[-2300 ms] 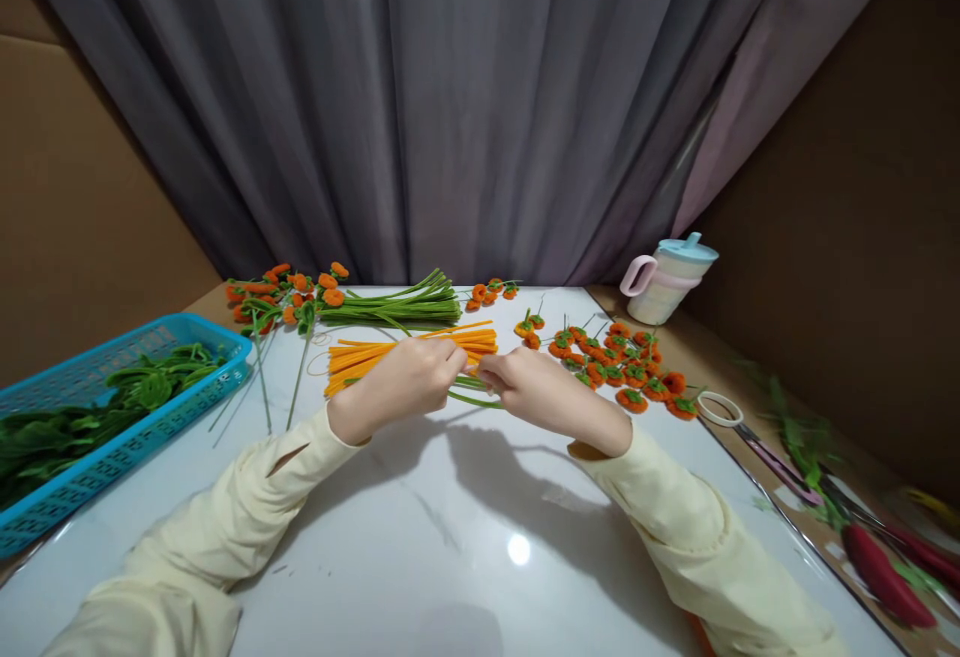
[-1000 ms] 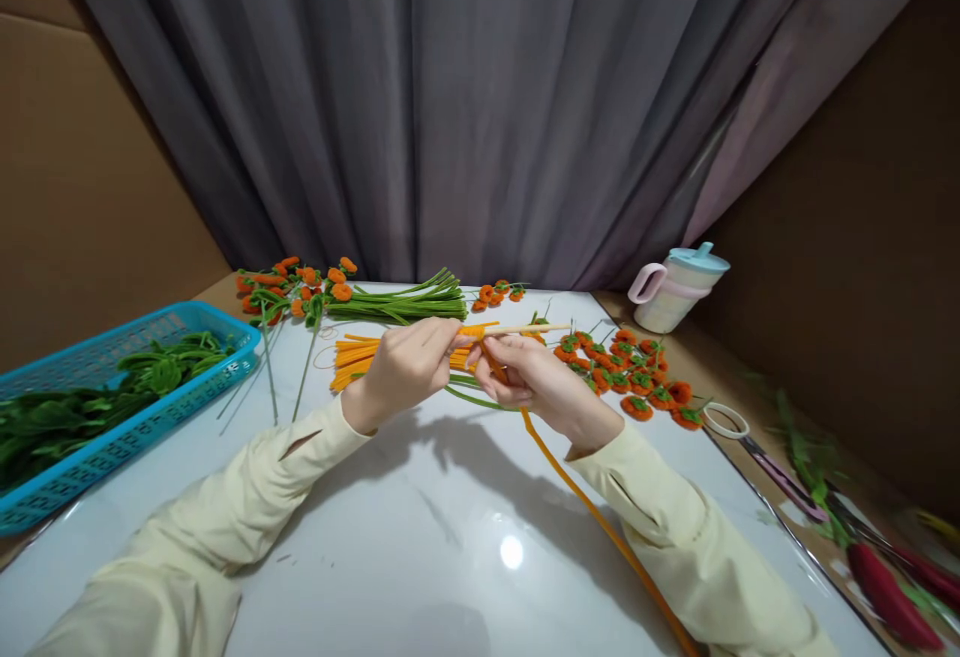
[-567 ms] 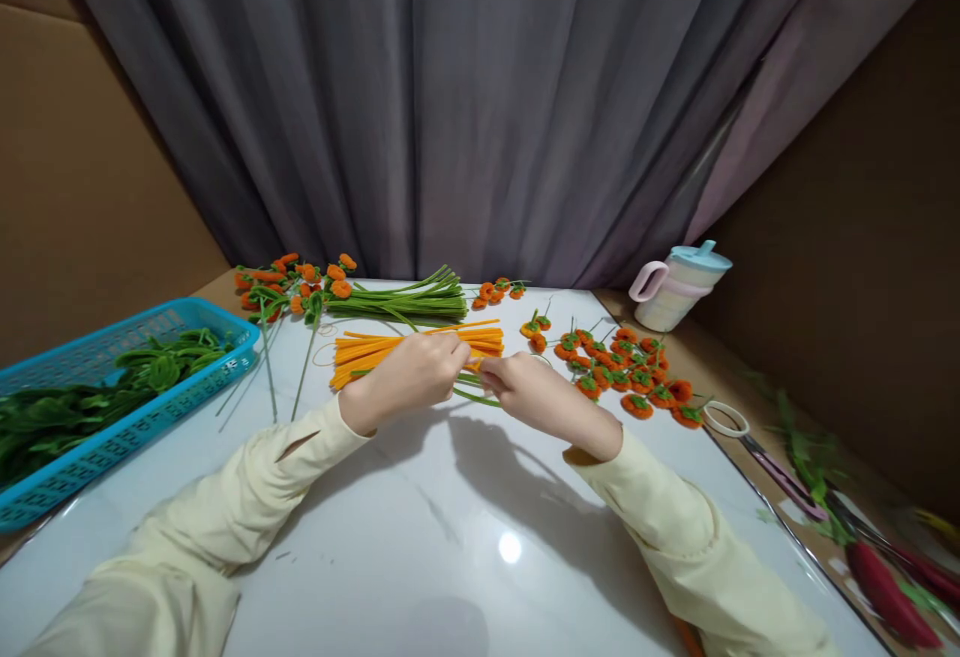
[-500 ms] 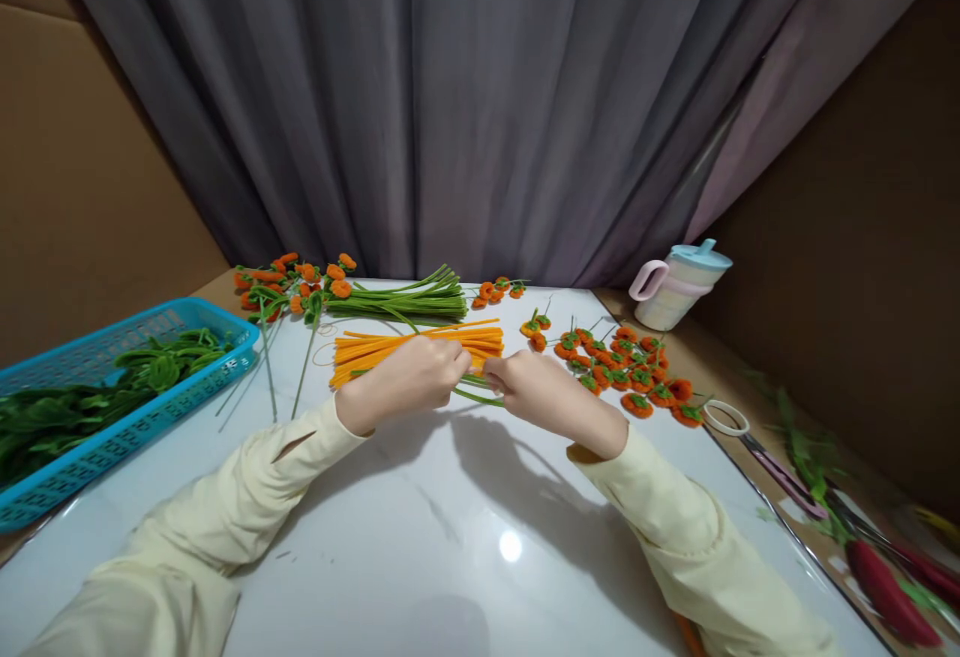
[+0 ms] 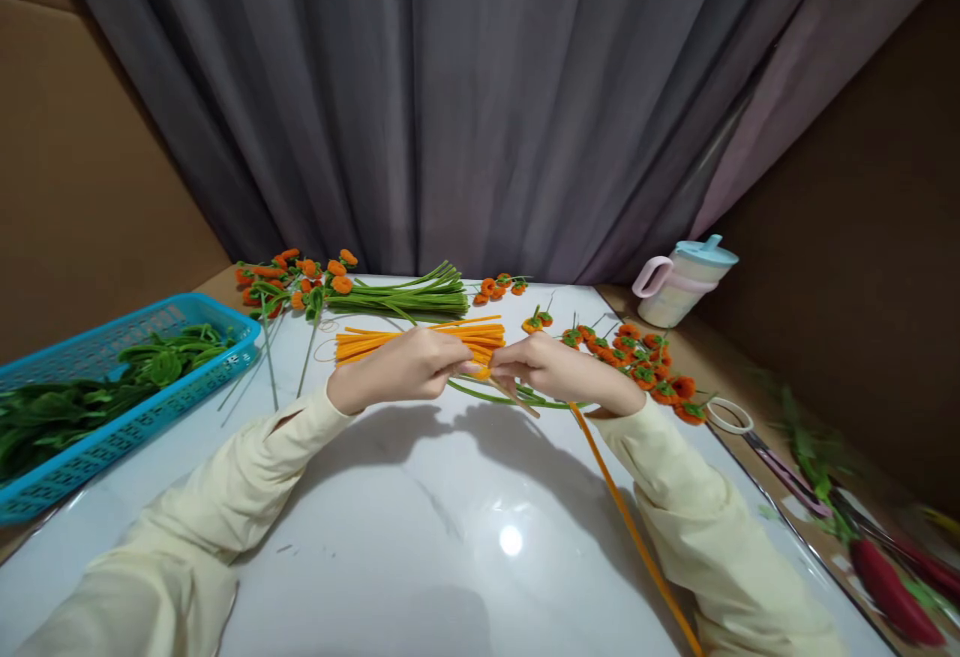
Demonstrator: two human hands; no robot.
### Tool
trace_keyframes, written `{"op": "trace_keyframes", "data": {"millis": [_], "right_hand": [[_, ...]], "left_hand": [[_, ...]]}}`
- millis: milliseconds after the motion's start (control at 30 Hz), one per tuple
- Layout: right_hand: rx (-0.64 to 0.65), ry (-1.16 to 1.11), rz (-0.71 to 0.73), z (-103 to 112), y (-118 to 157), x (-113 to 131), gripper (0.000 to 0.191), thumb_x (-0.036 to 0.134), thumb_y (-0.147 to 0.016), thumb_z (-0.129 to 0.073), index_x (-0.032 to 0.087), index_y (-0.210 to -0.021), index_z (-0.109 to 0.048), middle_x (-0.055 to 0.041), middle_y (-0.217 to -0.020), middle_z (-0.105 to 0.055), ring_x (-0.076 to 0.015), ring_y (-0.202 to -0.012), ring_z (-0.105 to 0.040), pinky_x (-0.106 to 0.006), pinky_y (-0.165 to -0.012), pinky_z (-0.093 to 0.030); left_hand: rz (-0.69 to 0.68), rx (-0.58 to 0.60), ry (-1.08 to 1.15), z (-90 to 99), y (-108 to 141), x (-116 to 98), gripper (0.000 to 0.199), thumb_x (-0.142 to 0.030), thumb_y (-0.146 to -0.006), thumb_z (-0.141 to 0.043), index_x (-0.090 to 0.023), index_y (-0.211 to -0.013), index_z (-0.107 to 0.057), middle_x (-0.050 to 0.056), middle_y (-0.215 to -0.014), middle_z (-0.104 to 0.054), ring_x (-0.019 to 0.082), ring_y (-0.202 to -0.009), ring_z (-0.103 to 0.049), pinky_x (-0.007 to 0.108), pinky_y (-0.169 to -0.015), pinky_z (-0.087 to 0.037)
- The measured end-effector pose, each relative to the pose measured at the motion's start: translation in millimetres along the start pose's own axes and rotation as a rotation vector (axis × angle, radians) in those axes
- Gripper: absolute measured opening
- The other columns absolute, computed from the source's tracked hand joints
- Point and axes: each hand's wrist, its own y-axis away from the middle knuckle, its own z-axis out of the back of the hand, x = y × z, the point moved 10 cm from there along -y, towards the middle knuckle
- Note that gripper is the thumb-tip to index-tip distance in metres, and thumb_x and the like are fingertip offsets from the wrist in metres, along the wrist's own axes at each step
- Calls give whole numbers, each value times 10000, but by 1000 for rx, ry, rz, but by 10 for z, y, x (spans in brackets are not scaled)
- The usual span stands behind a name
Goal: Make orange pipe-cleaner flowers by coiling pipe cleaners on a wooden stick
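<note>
My left hand [image 5: 412, 365] and my right hand [image 5: 551, 369] meet above the middle of the white table, fingertips pinched on a small orange piece [image 5: 481, 371]. A long orange pipe cleaner [image 5: 630, 522] slants from beneath my right wrist down along the right forearm. Just behind my hands lies a bundle of orange pipe cleaners [image 5: 364, 345]. Some green stems [image 5: 536, 397] rest under my right hand. Farther back is a bundle of green stems [image 5: 405, 299].
A blue basket [image 5: 251, 332] of green leaves stands at left. Orange flowers lie at the back left [image 5: 341, 284] and right [image 5: 682, 389]. Scissors [image 5: 787, 472], red-handled tools [image 5: 892, 592] and a lidded cup [image 5: 675, 287] are at right.
My right hand has shifted slightly right and its fingers have spread a little. An orange piece now shows between my fingertips, and the long orange pipe cleaner shows beside the right forearm.
</note>
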Motion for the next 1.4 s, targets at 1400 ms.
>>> {"op": "trace_keyframes", "data": {"millis": [1400], "right_hand": [[-64, -150, 3, 196, 122, 149, 286, 264, -883, -419, 170, -614, -434, 46, -515, -354, -75, -476, -334, -215, -507, -263]], "left_hand": [[276, -10, 668, -24, -6, 199, 344, -302, -896, -447, -130, -636, -591, 42, -594, -652, 111, -504, -609, 178, -488, -461]]}}
